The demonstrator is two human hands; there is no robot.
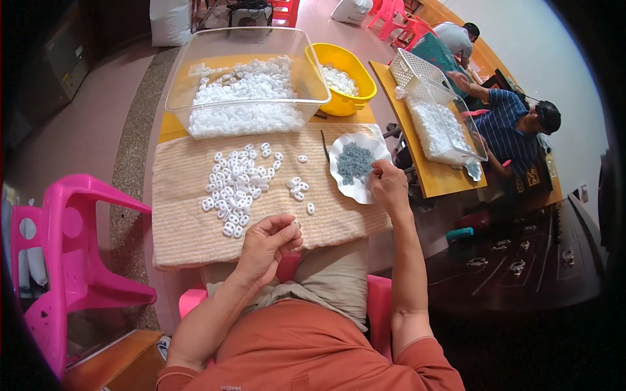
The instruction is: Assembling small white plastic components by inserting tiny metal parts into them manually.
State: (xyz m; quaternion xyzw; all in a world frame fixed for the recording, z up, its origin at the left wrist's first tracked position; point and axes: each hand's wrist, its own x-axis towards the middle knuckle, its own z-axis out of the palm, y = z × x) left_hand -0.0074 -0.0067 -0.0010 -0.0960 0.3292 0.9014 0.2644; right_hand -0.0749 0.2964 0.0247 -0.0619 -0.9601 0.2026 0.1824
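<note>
My left hand point(268, 246) is closed in a pinch in front of the cloth's near edge. Something small and pale shows at its fingertips, too small to make out. My right hand point(390, 188) reaches over the right rim of a white wavy-edged dish point(358, 193), its fingers bent together beside a heap of small grey-blue pieces point(355, 163). Whatever those fingers hold is hidden. Left of the dish, a pile of white oval plastic pieces with two holes point(236, 186) lies on the striped cloth point(182, 228). A small cluster of them point(298, 189) and a few single ones lie between pile and dish.
Behind the pile stands a large clear bin point(313, 78) of white pieces, beside a yellow basin point(368, 85). A thin black strip point(325, 146) lies by the dish. A pink chair point(78, 241) stands at left. Two people work at right, near another bin point(469, 124).
</note>
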